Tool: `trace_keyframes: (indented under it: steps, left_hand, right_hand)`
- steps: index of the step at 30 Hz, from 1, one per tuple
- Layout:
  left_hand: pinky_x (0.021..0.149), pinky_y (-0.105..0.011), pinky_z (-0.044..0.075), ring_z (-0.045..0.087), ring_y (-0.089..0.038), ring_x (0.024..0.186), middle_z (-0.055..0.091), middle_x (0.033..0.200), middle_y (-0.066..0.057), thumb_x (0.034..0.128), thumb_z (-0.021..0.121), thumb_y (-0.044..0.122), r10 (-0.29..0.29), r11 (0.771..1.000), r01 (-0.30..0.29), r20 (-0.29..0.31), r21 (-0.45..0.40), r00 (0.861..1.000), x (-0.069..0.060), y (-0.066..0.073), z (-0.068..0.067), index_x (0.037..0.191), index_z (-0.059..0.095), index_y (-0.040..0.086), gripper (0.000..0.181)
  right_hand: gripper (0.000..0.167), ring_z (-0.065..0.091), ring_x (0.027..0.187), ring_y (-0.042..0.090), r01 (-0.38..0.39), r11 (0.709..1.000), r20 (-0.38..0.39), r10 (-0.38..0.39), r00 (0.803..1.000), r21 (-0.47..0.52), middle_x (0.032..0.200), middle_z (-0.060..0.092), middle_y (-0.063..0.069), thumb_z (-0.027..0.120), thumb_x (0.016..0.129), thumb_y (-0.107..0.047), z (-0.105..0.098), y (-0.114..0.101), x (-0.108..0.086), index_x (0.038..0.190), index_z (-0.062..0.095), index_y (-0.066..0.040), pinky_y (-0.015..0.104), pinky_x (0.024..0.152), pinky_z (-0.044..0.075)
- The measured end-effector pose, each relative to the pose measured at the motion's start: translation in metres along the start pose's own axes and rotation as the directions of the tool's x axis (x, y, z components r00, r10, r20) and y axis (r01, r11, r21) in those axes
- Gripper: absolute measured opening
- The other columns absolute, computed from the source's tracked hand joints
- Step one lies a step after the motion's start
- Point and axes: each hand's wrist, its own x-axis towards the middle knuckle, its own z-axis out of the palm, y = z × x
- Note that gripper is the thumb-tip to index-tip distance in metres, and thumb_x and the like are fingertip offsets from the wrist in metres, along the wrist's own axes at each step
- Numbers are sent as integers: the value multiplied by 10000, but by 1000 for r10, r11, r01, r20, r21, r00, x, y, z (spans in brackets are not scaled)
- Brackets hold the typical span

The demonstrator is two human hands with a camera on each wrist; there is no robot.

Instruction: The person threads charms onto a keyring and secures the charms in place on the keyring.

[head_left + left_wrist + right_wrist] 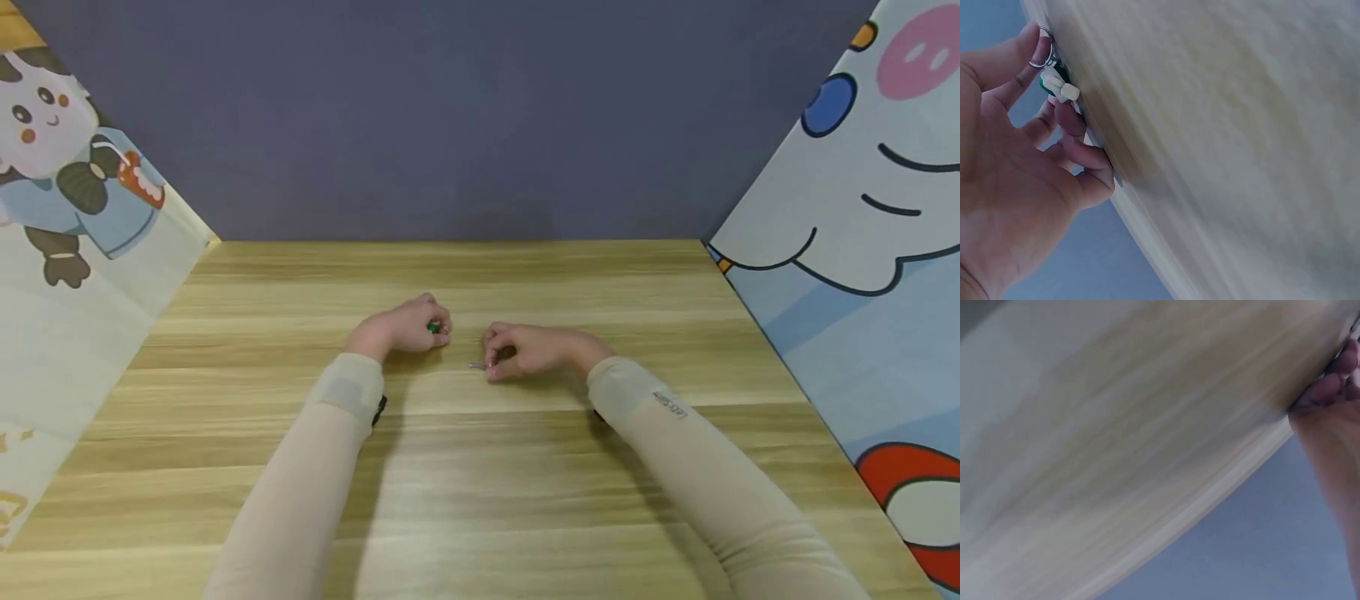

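In the left wrist view, a metal ring (1051,55) with a small green and white charm (1060,85) is pinched between the thumb and a finger of the left hand (1022,150). From the head view, a bit of green (432,327) shows at the fingers of the left hand (411,323). To its right, the right hand (528,348) pinches a small thin grey metal piece (477,366) close to the tabletop. Only part of the right hand (1332,419) shows at the right edge of the right wrist view, its fingers curled at the surface.
Both hands are low over a wood-grain table (480,483). A dark grey panel (465,117) stands behind it. Cartoon-printed panels flank the table at left (112,267) and right (847,367).
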Motion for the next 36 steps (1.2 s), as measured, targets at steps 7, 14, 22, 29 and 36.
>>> trace_keyframes:
  steps: [7,14,22,29,36]
  left_hand:
    - [961,-459,431,517,-271,1045,546,1210,-120,1121,526,235,42,997,-44,-29,-59,999,-3,1,-5,1020,691,136,218]
    - [990,-454,458,548,-252,1048,598,1178,-105,1096,585,201,90,992,-94,-49,-79,995,-3,-3,-8,1033,748,122,191]
    - [866,-333,521,583,-202,991,600,1194,-100,1087,605,150,42,977,-45,-19,-211,999,-7,-8,-8,1134,773,99,182]
    - [861,-337,565,646,-212,993,700,1253,-110,1076,638,181,-5,910,-2,-17,-414,1000,-14,-15,-14,1227,768,88,221]
    - [1121,-545,503,635,-274,1292,678,1467,-59,1086,625,333,-53,841,-13,-106,-541,993,-28,-22,-33,1348,710,68,381]
  right_hand:
    - [207,497,1348,245,17,999,1,-17,1000,33,1414,561,61,579,1105,-200,-9,6,-5,1048,771,-149,454,1166,404]
    - [207,453,1492,261,-8,990,13,6,1000,140,1515,567,60,602,1096,-183,-16,9,-8,1134,800,-138,504,1261,362]
    - [187,481,1484,260,-55,968,13,54,998,246,1500,605,74,704,1026,-111,-14,10,-7,1172,820,-112,465,1248,402]
    - [188,471,1493,256,-58,969,-19,65,998,241,1503,607,46,726,1022,-188,-20,10,-11,1178,824,-147,488,1277,355]
    - [313,415,1571,234,-36,969,-162,78,984,245,1551,598,-72,717,1026,-371,-39,-1,-29,1237,796,-154,555,1305,304]
